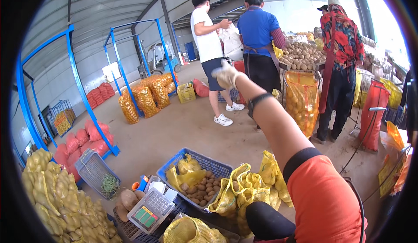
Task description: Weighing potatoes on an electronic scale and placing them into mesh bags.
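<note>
My right hand (pixel 226 75), in a white glove, is stretched out in mid-air with fingers apart and nothing visible in it. It overlaps a bystander's dark shorts in the view; whether it touches them I cannot tell. My left hand is out of view. Before me, a blue plastic crate (pixel 209 161) holds loose potatoes (pixel 204 187) and a yellow mesh bag (pixel 189 165). Several yellow mesh bags (pixel 251 190) stand beside it, some gaping. A digital scale's keypad display unit (pixel 152 210) rests by large potatoes (pixel 128 199). An opened yellow mesh bag (pixel 192 231) is nearest me.
People (pixel 259 47) stand at a potato-heaped sorting table (pixel 302 55). A filled orange mesh bag (pixel 302 102) hangs below it. Blue metal frames (pixel 86 112), red sacks (pixel 98 133) and stacked yellow bags (pixel 62 200) are left. A forklift (pixel 160 58) stands behind. A cable (pixel 359 141) crosses at right.
</note>
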